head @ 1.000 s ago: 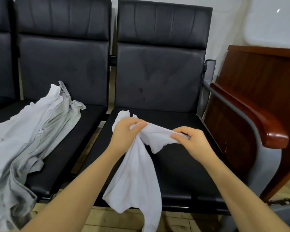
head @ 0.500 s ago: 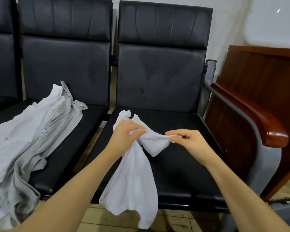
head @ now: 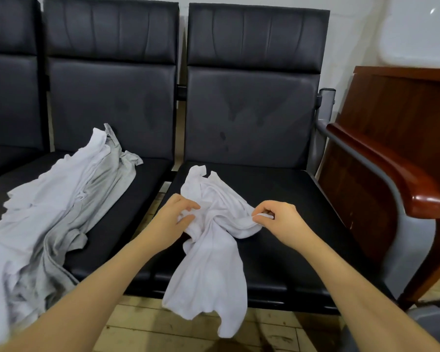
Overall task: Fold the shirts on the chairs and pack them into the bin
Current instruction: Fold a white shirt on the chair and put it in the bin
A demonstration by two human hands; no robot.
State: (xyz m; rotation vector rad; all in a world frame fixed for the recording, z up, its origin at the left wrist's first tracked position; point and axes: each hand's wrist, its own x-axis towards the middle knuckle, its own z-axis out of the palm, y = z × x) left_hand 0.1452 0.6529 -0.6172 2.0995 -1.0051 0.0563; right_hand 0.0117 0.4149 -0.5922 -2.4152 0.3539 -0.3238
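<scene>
A crumpled white shirt [head: 211, 252] lies on the right black chair seat [head: 290, 224], its lower part hanging over the front edge. My left hand [head: 173, 219] pinches a bunch of its fabric at the left. My right hand [head: 280, 219] pinches an edge of the same shirt at the right. A heap of several white and grey shirts [head: 51, 214] sprawls over the middle chair seat [head: 127, 219] and off its front. No bin is in view.
Three black padded chairs stand in a row against a pale wall. A grey armrest with a red-brown wooden cap [head: 407, 184] bounds the right chair. A dark wooden cabinet [head: 396, 118] stands beyond it. Wooden floor [head: 148, 326] shows below.
The shirt was held up between both hands; now it has come down onto the right seat, more bunched. Both hands moved lower and a little farther apart.
</scene>
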